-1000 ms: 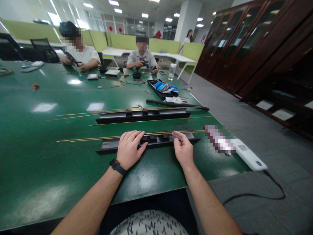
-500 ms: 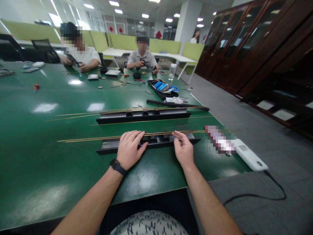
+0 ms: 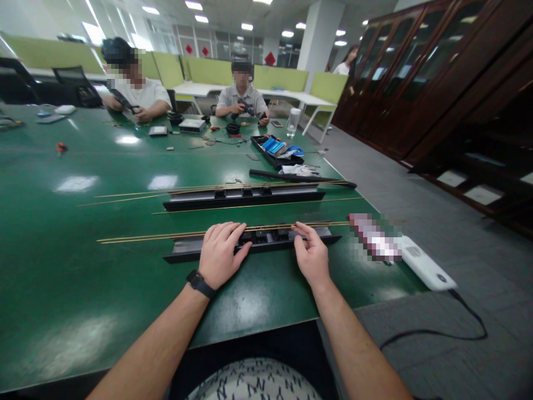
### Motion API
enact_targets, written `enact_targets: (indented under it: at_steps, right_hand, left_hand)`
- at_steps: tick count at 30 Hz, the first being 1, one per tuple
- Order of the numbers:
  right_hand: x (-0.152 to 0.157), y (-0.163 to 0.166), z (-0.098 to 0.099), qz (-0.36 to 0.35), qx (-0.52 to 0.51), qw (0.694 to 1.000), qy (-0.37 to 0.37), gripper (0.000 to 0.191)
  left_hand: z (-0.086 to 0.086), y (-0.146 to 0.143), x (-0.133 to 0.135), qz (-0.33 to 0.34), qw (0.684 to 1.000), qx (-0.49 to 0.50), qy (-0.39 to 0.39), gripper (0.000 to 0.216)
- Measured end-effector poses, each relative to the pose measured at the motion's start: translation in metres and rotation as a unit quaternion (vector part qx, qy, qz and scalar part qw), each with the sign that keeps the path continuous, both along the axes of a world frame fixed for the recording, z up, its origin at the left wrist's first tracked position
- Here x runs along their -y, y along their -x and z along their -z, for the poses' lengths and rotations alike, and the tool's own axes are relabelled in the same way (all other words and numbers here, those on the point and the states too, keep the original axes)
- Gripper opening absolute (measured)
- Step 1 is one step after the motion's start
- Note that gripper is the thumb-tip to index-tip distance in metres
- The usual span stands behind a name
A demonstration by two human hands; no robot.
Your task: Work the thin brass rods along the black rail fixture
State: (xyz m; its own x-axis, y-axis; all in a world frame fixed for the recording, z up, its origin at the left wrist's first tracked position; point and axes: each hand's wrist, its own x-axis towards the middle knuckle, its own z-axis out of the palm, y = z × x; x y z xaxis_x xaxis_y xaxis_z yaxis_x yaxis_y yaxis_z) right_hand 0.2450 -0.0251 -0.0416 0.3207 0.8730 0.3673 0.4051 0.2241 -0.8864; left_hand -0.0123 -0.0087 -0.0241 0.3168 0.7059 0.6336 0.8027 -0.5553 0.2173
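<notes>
A long black channel (image 3: 183, 257) with a grey inner face lies across the table in front of me. Small black blocks (image 3: 261, 236) sit inside it, and thin brass-coloured rods (image 3: 145, 239) run along its far edge. My left hand (image 3: 220, 250) lies across the channel left of the blocks, fingers over the far side and thumb on the near side, closed around it. At the right part, my right hand (image 3: 312, 253) has bent fingertips touching the rods, with thumb and fingers apart. What lies beneath both palms is hidden.
A second channel (image 3: 245, 201) with rods lies behind, a single rod (image 3: 258, 206) before it. Farther are a black tube (image 3: 303, 179), white gloves (image 3: 300, 170) and a black tray (image 3: 270, 157). A white power strip (image 3: 427, 264) lies right. Two people sit opposite.
My right hand has shifted very slightly left along the rods. My left hand has not visibly moved. In the background, a standing person has come further into view beside the cabinets.
</notes>
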Motion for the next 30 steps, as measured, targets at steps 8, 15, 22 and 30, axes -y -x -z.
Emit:
enact_targets:
  at_steps: [8,15,22,30]
  right_hand:
    - [0.0016,0.0009,-0.0013,-0.034,0.027,0.999,0.012,0.038]
    - [0.0004,0.0001,0.0013,-0.003,0.001,1.000,-0.003,0.041]
    - [-0.0006,-0.0007,0.0004,-0.009,0.013,1.000,-0.005,0.036]
    - [0.0027,0.0013,-0.0004,-0.020,0.019,1.000,0.000,0.041]
  left_hand:
    - [-0.0014,-0.0002,0.0009,0.000,1.000,-0.003,0.001,0.041]
    - [-0.0006,-0.0001,0.0005,0.000,1.000,-0.002,0.001,0.041]
    - [-0.0005,-0.0003,0.0008,-0.001,1.000,-0.006,-0.002,0.041]
    - [-0.0007,0.0000,0.0009,0.000,1.000,-0.003,-0.001,0.041]
